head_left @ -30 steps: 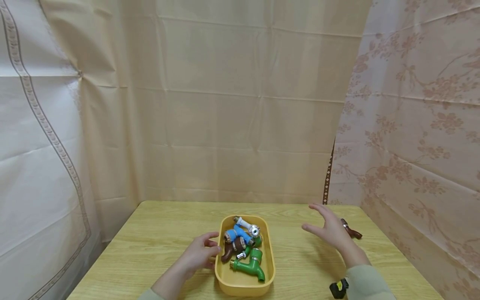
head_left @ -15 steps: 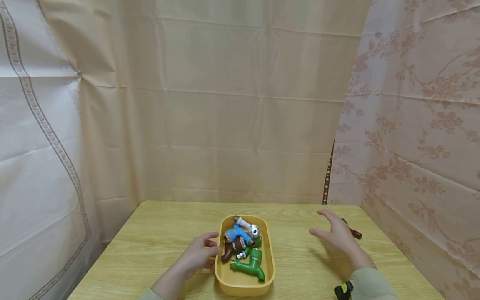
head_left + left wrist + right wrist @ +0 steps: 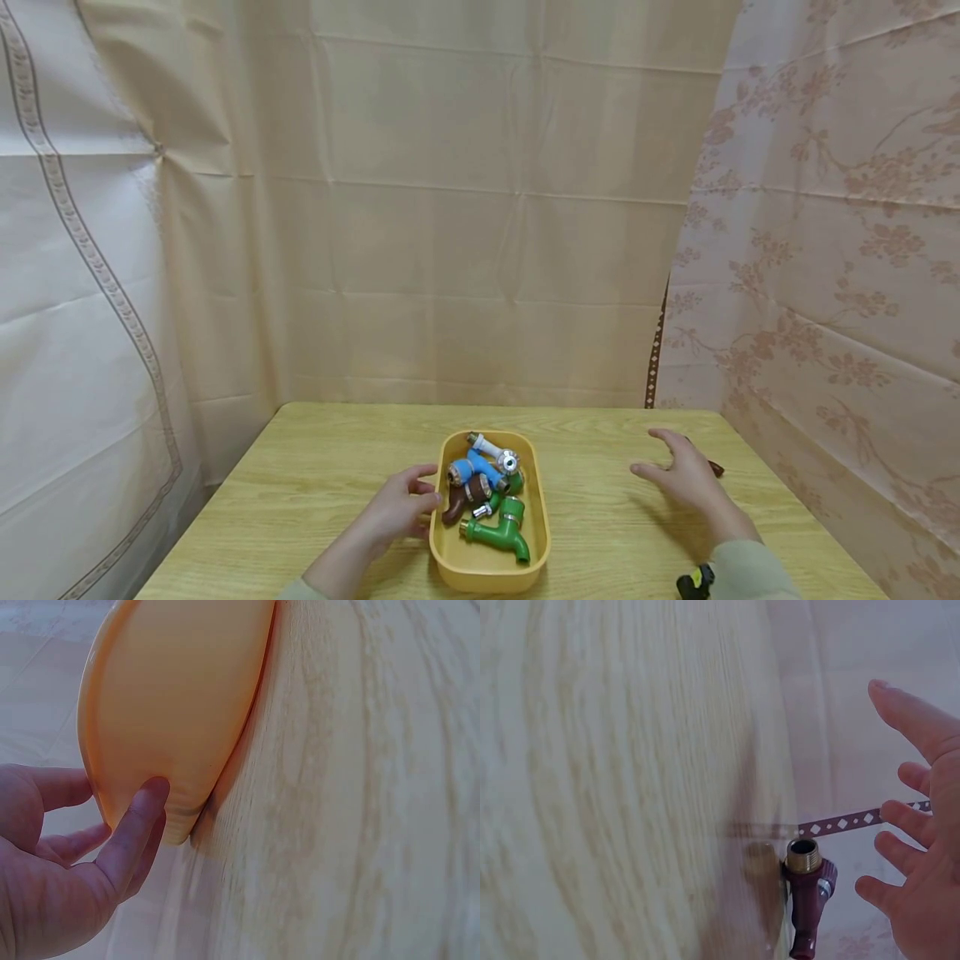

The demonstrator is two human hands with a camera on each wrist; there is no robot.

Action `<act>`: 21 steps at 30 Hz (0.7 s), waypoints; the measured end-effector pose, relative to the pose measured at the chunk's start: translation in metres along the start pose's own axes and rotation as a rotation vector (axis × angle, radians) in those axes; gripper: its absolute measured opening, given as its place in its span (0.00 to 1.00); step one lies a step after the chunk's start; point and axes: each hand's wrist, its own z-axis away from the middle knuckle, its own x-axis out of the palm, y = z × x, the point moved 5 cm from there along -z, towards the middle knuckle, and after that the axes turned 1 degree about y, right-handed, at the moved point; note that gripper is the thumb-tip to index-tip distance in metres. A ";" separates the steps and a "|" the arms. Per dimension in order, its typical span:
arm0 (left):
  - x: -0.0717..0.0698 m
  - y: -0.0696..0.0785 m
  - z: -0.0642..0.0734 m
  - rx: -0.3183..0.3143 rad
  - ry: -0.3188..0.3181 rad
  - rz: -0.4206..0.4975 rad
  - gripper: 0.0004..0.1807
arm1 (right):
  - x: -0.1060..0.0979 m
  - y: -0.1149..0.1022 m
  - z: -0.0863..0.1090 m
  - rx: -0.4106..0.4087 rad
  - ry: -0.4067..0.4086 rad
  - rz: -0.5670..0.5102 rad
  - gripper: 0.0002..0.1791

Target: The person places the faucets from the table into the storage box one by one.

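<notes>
A yellow plastic tub (image 3: 545, 525) on the table holds several taps: a green tap (image 3: 497, 533) at the near end, a brown tap (image 3: 467, 497), a blue tap (image 3: 480, 469) and a white tap (image 3: 491, 447) at the far end. My left hand (image 3: 397, 504) rests its loosely bent fingers against the tub's left side; in the left wrist view a fingertip (image 3: 155, 789) touches the outer wall. At the right, my right hand (image 3: 693, 483) hovers with fingers spread and nothing held, beside another brown tap (image 3: 806, 896) with a brass threaded end. In the head view that hand mostly hides this tap.
A wood-grain table (image 3: 330, 450) carries everything. Beige curtains (image 3: 480, 250) hang behind it, and a floral curtain (image 3: 847, 333) borders the right side. A black device with a yellow patch (image 3: 695, 581) sits at my right wrist.
My right hand has moved right and slightly toward me, covering more of the separate brown tap in the head view. My left hand and the tub have stayed still.
</notes>
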 end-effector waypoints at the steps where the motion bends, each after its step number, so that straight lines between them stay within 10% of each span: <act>1: 0.000 0.000 0.000 0.001 0.000 0.002 0.33 | 0.000 0.002 0.000 0.008 -0.004 -0.002 0.50; 21: -0.001 -0.002 -0.002 0.000 -0.006 0.002 0.33 | 0.001 0.031 0.010 0.114 -0.097 -0.079 0.49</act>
